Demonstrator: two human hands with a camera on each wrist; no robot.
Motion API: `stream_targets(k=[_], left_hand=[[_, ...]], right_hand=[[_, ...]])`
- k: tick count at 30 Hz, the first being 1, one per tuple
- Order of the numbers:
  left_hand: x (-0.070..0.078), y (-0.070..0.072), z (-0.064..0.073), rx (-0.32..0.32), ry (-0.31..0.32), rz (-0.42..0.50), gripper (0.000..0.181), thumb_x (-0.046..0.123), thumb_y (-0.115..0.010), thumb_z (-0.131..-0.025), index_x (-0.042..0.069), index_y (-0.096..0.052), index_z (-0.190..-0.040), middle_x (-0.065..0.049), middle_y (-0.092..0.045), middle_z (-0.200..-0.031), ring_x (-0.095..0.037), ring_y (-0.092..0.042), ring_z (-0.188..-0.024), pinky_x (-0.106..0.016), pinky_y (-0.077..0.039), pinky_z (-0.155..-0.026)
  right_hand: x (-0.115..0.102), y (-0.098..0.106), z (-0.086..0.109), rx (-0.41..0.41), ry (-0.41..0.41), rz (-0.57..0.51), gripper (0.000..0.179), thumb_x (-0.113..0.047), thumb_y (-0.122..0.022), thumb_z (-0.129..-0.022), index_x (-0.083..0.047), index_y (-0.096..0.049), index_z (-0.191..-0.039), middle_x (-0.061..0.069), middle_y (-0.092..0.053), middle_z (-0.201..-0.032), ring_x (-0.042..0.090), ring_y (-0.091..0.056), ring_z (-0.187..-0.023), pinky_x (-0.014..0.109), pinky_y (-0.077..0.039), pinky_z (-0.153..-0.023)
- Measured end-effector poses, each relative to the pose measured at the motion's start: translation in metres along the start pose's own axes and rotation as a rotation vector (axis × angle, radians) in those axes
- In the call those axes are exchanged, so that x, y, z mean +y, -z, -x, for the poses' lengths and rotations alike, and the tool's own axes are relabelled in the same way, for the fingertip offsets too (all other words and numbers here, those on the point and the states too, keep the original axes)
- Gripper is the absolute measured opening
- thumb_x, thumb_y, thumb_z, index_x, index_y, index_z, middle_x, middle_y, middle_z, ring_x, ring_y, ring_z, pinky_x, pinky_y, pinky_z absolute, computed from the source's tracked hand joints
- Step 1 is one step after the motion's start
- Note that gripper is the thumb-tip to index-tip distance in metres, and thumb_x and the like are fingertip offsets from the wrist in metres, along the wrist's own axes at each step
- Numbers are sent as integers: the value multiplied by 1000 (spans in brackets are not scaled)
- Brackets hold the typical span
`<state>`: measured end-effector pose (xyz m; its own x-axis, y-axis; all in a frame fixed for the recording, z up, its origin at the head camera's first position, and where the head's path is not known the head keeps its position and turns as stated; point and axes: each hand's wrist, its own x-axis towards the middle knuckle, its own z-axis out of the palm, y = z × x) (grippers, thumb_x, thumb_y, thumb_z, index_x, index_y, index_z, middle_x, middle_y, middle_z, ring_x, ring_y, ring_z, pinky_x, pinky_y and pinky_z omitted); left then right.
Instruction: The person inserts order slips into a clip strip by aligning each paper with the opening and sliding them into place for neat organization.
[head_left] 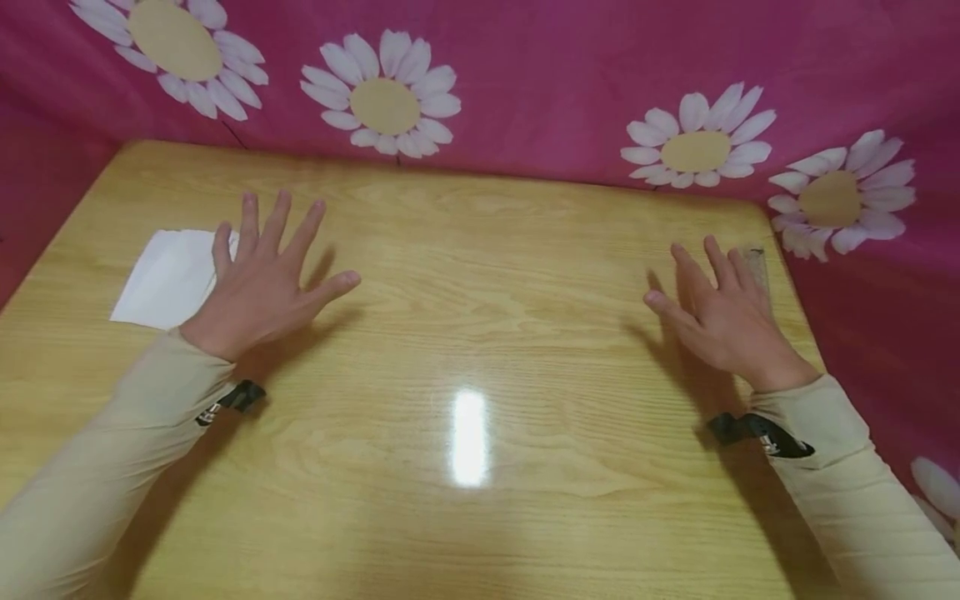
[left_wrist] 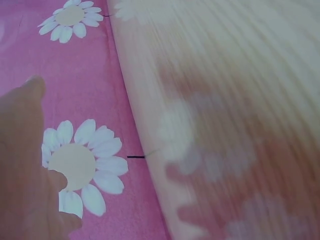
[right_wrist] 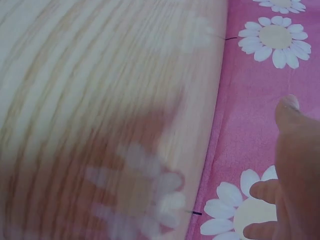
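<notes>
My left hand (head_left: 258, 292) is held over the left part of the wooden table (head_left: 480, 333), fingers straight and spread, with nothing in it. Its little finger and outer edge overlap a white sheet of paper (head_left: 161, 279) in the head view. On the right side, my right hand (head_left: 731, 321) hovers with its fingers extended and holds nothing. Behind its fingertips, near the table's right edge, lies a small greyish flat piece (head_left: 757, 271), partly hidden by the hand. Each wrist view shows part of its own hand, the left (left_wrist: 25, 165) and the right (right_wrist: 300, 165), above the table.
A pink cloth (head_left: 525, 83) with large white daisies hangs behind the table and along its sides. Black straps (head_left: 243, 396) circle both sleeved wrists. A bright light reflection (head_left: 469, 437) shows on the glossy tabletop.
</notes>
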<state>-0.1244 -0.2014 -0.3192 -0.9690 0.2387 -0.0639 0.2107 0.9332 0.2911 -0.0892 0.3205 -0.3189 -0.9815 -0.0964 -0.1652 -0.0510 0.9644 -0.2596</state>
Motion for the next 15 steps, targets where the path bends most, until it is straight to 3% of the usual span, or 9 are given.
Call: stream_targets(k=[6, 10, 15], left_hand=[[6, 0, -8, 5, -46, 6, 99, 83, -41, -92, 31, -1, -167, -10, 12, -175, -42, 25, -159, -78, 7, -119], [8, -2, -11, -6, -75, 12, 98, 82, -42, -92, 33, -1, -167, -7, 13, -175, -43, 22, -159, -77, 7, -119], [12, -6, -14, -7, -101, 18, 97, 82, -42, -92, 35, 1, -166, -8, 11, -175, -40, 23, -160, -76, 6, -120]], right_hand=[[4, 1, 0, 22, -18, -14, 89, -68, -43, -102, -17, -12, -167, 28, 5, -172, 61, 6, -155, 84, -7, -114], [8, 1, -1, 37, 18, -26, 87, -64, -45, -103, -12, -17, -166, 33, -2, -170, 58, 4, -157, 79, -4, -120], [12, 3, -2, 0, 4, -7, 95, -66, -50, -100, -6, -16, -165, 35, -6, -169, 51, 2, -159, 74, -4, -123]])
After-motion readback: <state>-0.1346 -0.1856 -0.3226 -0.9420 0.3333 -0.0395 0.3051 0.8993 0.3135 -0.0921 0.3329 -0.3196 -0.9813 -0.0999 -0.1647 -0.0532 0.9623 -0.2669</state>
